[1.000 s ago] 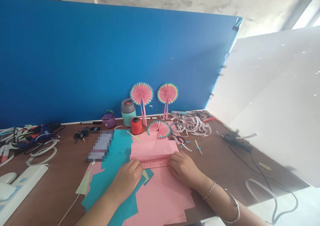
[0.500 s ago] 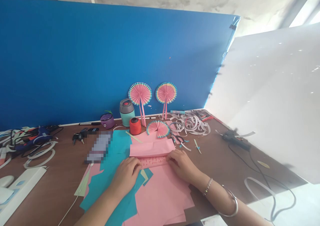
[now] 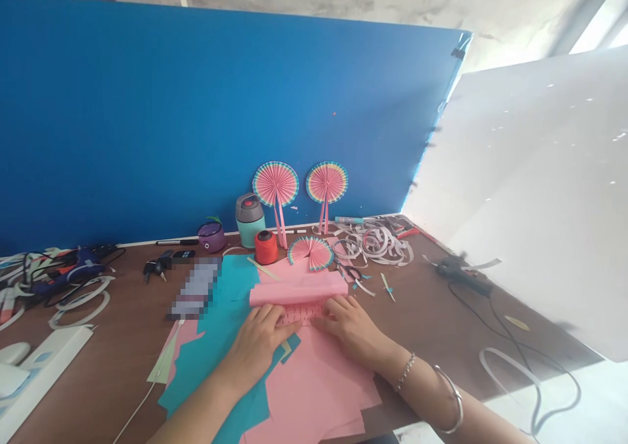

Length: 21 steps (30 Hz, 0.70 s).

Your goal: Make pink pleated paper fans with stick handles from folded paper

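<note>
A sheet of pink paper (image 3: 299,291) lies crosswise in front of me, its far part curled over and its near strip covered in small red marks. My left hand (image 3: 258,344) pinches the near edge at the left, thumb pointing inward. At the right end of the same edge, my right hand (image 3: 352,329) is closed on the paper with its thumb toward the middle. Beneath are larger pink sheets (image 3: 318,385) and teal sheets (image 3: 210,378). A half-spread pleated paper fan (image 3: 310,253) lies just beyond the curled paper.
Two round pleated fans (image 3: 275,184) lean on the blue panel (image 3: 196,104). Nearby stand a red thread spool (image 3: 266,248) and a teal flask (image 3: 250,222). Scissors (image 3: 349,271) and curled white strips (image 3: 377,242) lie right; a phone (image 3: 196,288) and power strip (image 3: 49,378) lie left.
Both hands have shifted inward along the near edge, thumbs closer together. The far part of the pink paper has gone from a flatter flap to a rounder curl.
</note>
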Each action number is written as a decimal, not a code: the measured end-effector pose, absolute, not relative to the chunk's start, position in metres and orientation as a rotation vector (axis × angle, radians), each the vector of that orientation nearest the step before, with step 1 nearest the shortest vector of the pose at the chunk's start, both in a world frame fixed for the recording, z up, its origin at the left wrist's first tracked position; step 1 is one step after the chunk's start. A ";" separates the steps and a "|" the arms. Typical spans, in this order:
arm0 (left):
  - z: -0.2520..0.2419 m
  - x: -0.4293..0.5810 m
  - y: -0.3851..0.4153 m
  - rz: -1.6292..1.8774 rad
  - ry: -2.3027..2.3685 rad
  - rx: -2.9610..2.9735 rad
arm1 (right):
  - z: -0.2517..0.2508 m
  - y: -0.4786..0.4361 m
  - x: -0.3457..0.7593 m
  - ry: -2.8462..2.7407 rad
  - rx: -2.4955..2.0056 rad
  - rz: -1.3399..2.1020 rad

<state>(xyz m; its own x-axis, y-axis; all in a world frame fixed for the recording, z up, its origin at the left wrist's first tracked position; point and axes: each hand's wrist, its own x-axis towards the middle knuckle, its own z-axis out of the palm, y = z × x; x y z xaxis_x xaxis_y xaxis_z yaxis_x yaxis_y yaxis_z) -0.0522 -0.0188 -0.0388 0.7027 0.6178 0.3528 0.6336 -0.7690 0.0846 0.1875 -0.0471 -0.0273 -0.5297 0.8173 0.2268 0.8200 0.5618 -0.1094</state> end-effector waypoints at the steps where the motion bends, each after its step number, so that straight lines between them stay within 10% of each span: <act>1: -0.039 -0.052 -0.019 -0.552 -1.037 -2.866 | -0.027 -0.047 0.187 -2.562 -1.362 -0.024; 21: -0.032 -0.070 -0.028 -0.686 -1.228 -2.797 | -0.031 -0.047 0.201 -2.447 -1.535 -0.218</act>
